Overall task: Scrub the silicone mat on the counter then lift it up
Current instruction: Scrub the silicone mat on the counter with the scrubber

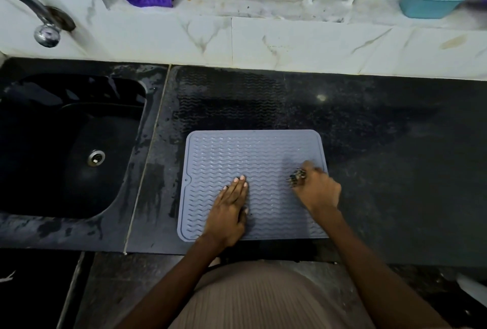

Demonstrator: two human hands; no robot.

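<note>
The mat (254, 186) lies flat on the dark surface (382, 144), directly under both hands, its long axis running away from the person toward the wall. The left hand (229, 212) rests near the mat's middle, its fingers (238, 186) straight and together, pressing down to pin it. The right hand (317, 191) sits over the mat's right edge, fingers curled around a small dark scrubber (297, 177) that touches the ridges ahead of the knuckles. The scrubbing looks under way, with the far and left parts of the mat beyond the scrubber. For the lift, the right hand is nearer an edge. The sink (71, 144) lies well to the left.
</note>
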